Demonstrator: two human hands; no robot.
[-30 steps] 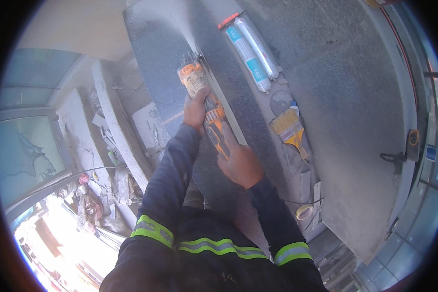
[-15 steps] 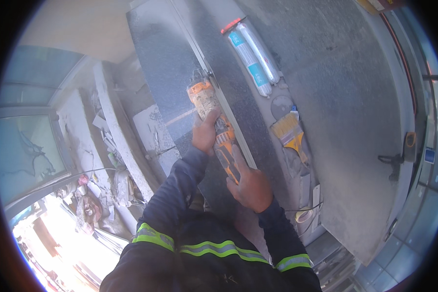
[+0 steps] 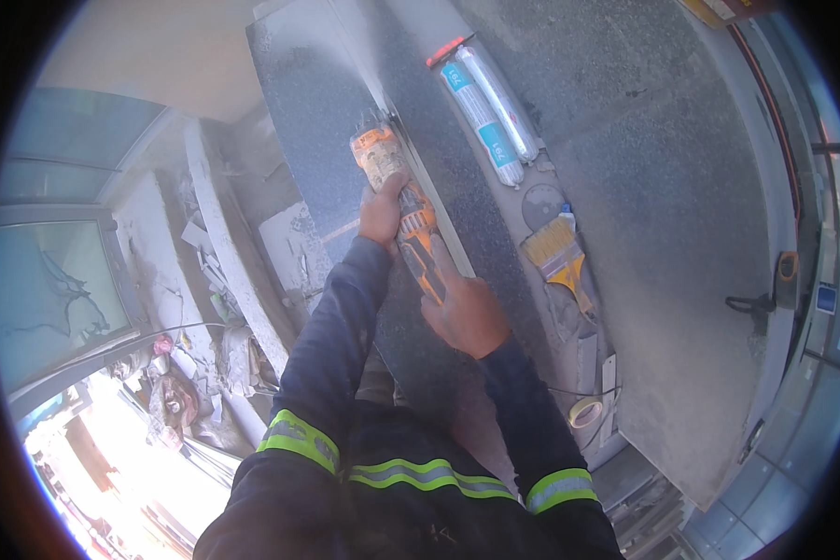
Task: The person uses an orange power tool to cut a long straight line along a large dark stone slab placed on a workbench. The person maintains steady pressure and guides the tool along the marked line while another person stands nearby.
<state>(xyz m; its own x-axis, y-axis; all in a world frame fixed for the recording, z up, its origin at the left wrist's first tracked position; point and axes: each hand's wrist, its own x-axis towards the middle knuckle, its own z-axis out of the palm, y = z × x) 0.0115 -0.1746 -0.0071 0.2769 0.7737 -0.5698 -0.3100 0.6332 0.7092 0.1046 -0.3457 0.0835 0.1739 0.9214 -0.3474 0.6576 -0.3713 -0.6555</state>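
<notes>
A hand could pass along the dark slab (image 3: 471,198) between the orange grinder (image 3: 418,221) and the sealant tubes (image 3: 483,123); rightward, the sealant tubes, brush (image 3: 553,248) and tape roll (image 3: 574,411) obstruct from far to near; a dust plume (image 3: 369,70) clouds the far end.

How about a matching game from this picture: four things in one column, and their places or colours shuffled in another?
Things:
1. Power tool
2. Sealant tubes
3. Brush
4. Tape roll

Clues:
A. Yellow-handled, just below a round grey disc
B. Pale ring, lowest of the four in the picture
C. Gripped by the left hand and the right hand
D. Lying side by side, one with teal bands

Pairs: 1-C, 2-D, 3-A, 4-B
</notes>
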